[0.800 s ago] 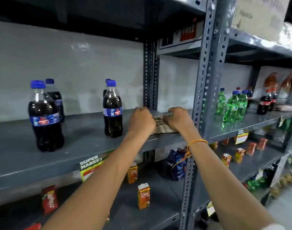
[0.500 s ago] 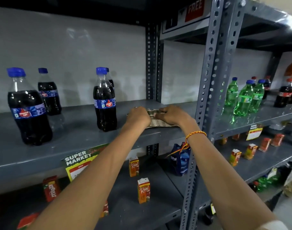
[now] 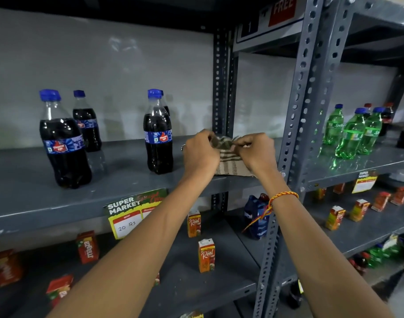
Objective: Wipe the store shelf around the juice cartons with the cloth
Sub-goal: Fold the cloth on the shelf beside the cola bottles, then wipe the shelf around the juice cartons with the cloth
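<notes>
Cloth [image 3: 228, 157], striped brown and beige, is pinched along its raised top edge by the left hand [image 3: 199, 154] and right hand [image 3: 257, 152], both closed on it, its lower part resting on the upper shelf [image 3: 118, 193] beside a cola bottle [image 3: 158, 134]. Juice cartons [image 3: 206, 255] are seen on the shelf below.

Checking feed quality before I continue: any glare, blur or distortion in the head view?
Head view: wide-angle bending tilts the shelf uprights; soft glare patch on the back wall; top shelf underside very dark; cloth and both hands sharp; far-right green bottles slightly soft.

cloth [image 3: 229, 160] on upper shelf [image 3: 118, 187], cola bottles [image 3: 158, 134] left, cartons [image 3: 206, 255] below
</notes>
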Demonstrator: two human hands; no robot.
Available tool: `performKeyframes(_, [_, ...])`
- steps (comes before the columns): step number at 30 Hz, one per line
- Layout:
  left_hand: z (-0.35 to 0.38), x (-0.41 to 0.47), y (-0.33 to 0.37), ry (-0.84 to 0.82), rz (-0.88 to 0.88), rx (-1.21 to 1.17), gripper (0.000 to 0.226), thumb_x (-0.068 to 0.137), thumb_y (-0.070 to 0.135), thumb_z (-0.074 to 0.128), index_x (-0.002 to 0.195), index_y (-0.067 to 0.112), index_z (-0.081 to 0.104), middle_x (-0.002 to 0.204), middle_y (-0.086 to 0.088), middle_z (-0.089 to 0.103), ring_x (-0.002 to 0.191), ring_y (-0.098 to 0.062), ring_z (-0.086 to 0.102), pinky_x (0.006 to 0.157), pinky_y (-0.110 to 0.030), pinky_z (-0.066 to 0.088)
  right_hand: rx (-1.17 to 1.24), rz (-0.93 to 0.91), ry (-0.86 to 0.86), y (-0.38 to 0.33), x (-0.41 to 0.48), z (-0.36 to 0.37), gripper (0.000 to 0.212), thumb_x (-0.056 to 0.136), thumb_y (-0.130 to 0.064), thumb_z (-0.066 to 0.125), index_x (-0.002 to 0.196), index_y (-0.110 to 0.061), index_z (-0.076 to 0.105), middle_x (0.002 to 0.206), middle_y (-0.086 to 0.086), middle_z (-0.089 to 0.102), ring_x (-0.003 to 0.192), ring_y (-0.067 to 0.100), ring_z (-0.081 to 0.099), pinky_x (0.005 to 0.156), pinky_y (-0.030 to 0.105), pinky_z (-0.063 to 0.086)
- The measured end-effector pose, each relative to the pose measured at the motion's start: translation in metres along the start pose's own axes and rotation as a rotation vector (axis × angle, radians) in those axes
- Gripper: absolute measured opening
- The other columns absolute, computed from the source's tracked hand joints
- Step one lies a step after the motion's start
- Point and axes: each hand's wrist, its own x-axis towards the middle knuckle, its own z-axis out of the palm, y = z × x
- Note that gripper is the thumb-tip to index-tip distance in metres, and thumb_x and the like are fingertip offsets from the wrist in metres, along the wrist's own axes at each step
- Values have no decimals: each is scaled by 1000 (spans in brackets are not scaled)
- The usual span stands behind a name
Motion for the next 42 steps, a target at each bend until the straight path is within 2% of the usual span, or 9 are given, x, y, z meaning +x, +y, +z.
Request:
performKeyframes(6, [-41, -34, 6, 56, 136, -163, 37, 82, -6, 56, 112, 16, 59, 111, -8, 61, 93, -10, 56, 72, 0, 40, 122, -154, 175, -33, -43, -23, 18, 79, -10, 76, 97, -7, 78, 106, 8, 75, 97, 16, 68, 94, 26, 53])
performKeyframes(12, [-117, -105, -9, 112, 165, -238, 37, 80, -3, 62, 112, 17, 61, 111, -3, 61, 97, -6, 56, 90, -19, 45, 284, -138, 123, -74, -129, -23, 22, 80, -15, 76, 102, -11, 77, 102, -5, 68, 101, 5, 60, 99, 17, 44])
performKeyframes(15, [-164, -151, -33, 141, 153, -204, 36, 79, 0, 65, 110, 18, 61, 107, 2, 61, 94, 2, 55, 89, -13, 44, 395, -114, 48, -97, -184, -7, 23, 80, -15, 76, 102, -16, 76, 99, -11, 64, 92, -7, 59, 90, -1, 39])
performKeyframes(20, [-253, -242, -97, 168, 7, -178, 38, 81, 2, 65, 111, 23, 61, 106, 8, 59, 101, -2, 58, 91, -24, 48, 513, -68, -199, -135, -299, 47, 19, 80, -12, 76, 97, -20, 76, 96, -7, 70, 101, 14, 66, 93, 28, 52])
performKeyframes(24, [-320, -322, -164, 206, -173, -114, 40, 83, 3, 65, 107, 35, 58, 107, 8, 60, 97, 6, 56, 78, -7, 45, 483, -58, -414, -166, -394, 104, 16, 78, -9, 78, 93, -8, 79, 93, -2, 70, 94, 13, 65, 83, 2, 44])
performKeyframes(29, [-380, -390, -231, 277, -424, -63, 34, 82, 1, 65, 106, 26, 62, 107, -1, 63, 94, -8, 60, 84, -28, 51, 475, -16, -645, -205, -480, 158, 14, 80, -7, 76, 94, -5, 78, 97, -1, 68, 96, 15, 66, 89, 32, 54])
performKeyframes(33, [-407, -404, -264, 311, -482, -67, 33, 81, 0, 64, 106, 22, 63, 108, -1, 63, 94, 3, 56, 76, -4, 42, 440, -31, -745, -229, -512, 190, 16, 82, -7, 74, 97, -6, 77, 93, -9, 65, 97, 15, 67, 84, 8, 49])
performKeyframes(36, [-420, -402, -291, 321, -523, -56, 34, 81, 2, 64, 106, 26, 62, 106, 8, 62, 95, 9, 54, 75, -1, 39, 383, -39, -858, -240, -518, 216, 35, 77, -22, 80, 108, -8, 75, 107, -13, 64, 108, 14, 62, 88, 1, 42])
performKeyframes(42, [-437, -378, -354, 284, -656, -126, 34, 79, 2, 65, 99, 29, 64, 102, 14, 65, 91, 8, 56, 75, -5, 41, 18, -350, -1020, -255, -531, 281, 111, 53, -63, 80, 148, -27, 36, 160, 0, 19, 138, 25, 21, 111, 39, 36])
